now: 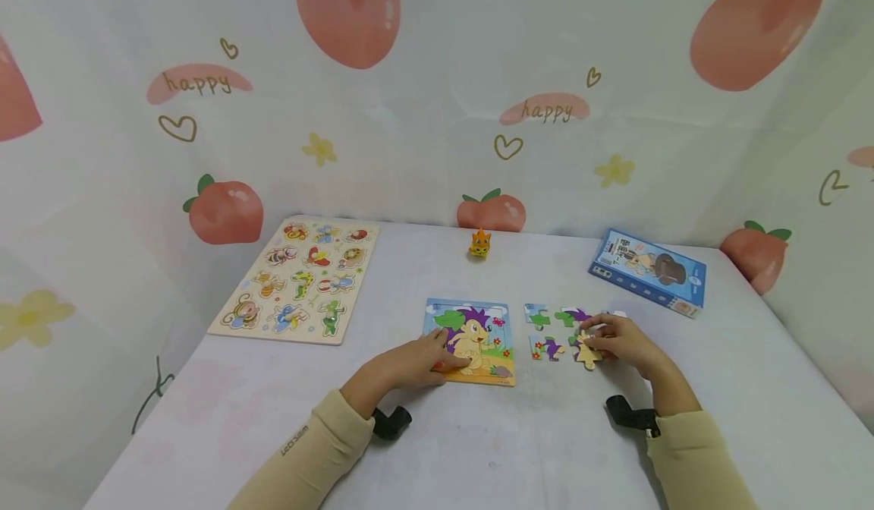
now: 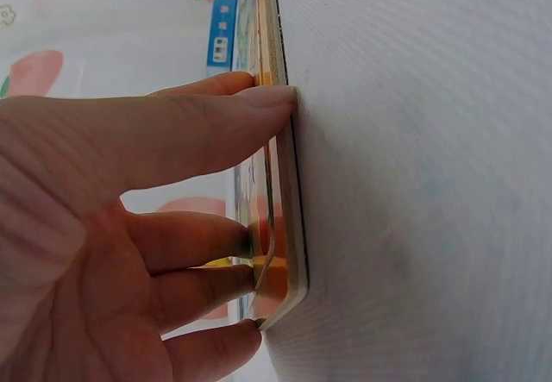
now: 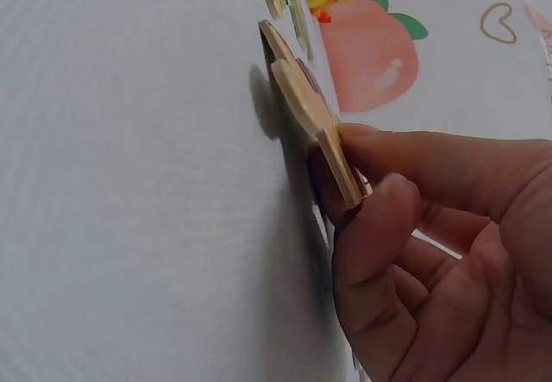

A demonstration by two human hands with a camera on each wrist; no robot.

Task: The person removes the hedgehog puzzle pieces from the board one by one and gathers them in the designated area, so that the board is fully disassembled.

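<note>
A square hedgehog picture puzzle [image 1: 488,354] lies flat on the table in front of the person. On its left side rests the left hand [image 1: 418,362]; in the left wrist view the thumb [image 2: 216,132] touches the board's near edge and the other fingers lie extended over its top. Right of the board, the right hand [image 1: 624,343] pinches a cream jigsaw piece [image 1: 587,354] between thumb and finger. The right wrist view shows that piece [image 3: 302,97] tilted and partly raised off the table. Several loose jigsaw pieces [image 1: 538,317] lie beside it, one partly hidden behind the right hand.
At the back left lies a wooden board [image 1: 348,297] with insect-shaped pieces. A small orange and yellow toy figure [image 1: 480,244] stands at the back middle. The blue box [image 1: 649,271] sits at the back right, near the patterned cloth backdrop [image 1: 423,130].
</note>
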